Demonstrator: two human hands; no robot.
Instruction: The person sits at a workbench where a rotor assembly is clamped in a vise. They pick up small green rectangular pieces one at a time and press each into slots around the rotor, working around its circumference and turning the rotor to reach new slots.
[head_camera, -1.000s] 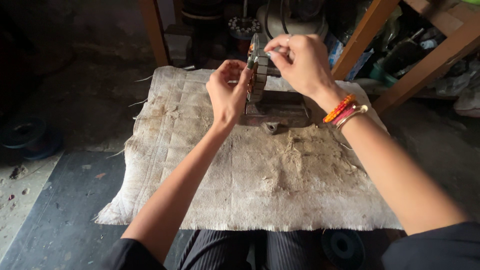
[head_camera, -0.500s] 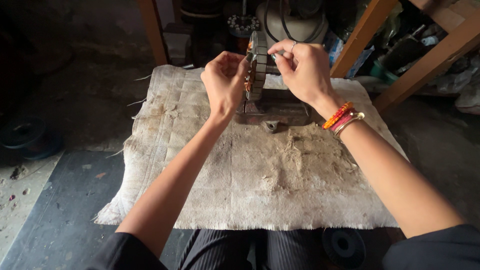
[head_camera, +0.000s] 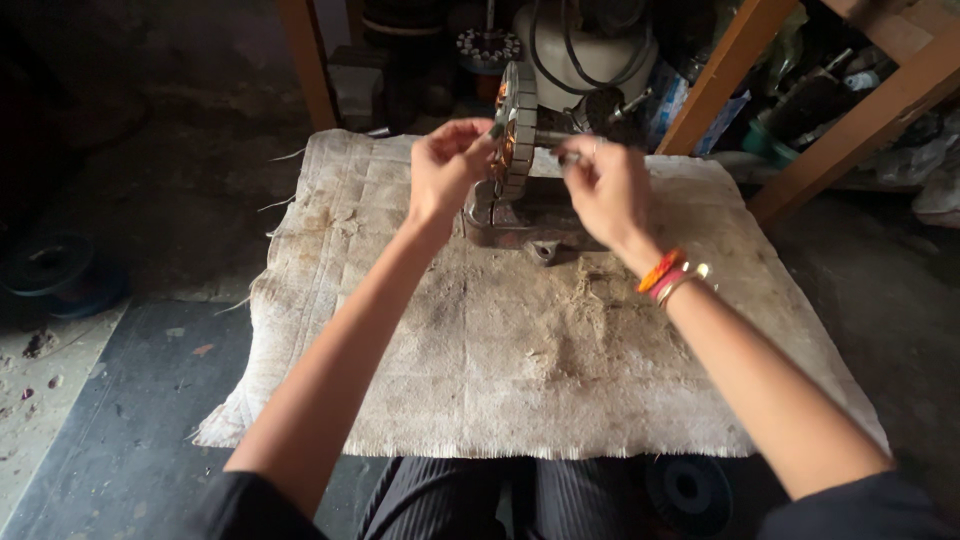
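Note:
A round ribbed metal stator ring (head_camera: 518, 125) with copper windings stands on edge on a grey metal stand (head_camera: 520, 222). My left hand (head_camera: 447, 170) is pinched against the ring's left face, fingers closed on it. My right hand (head_camera: 605, 190) is just right of the ring, its fingertips closed around a thin shaft or wire end that I cannot make out. Bangles in orange, pink and gold sit on my right wrist (head_camera: 670, 276). The stand rests at the far middle of a worn burlap cloth (head_camera: 520, 370).
Slanted wooden legs (head_camera: 720, 75) and a cluttered shelf rise at the back right. A pale motor housing with black cables (head_camera: 585, 50) stands behind the stand. A dark round spool (head_camera: 50, 265) lies on the floor at left, another dark disc (head_camera: 690, 490) by my knee.
Both hands have shifted: the right dropped from above the ring's top to its right side, and the left stayed pinched on the ring's left face. The view moved slightly closer.

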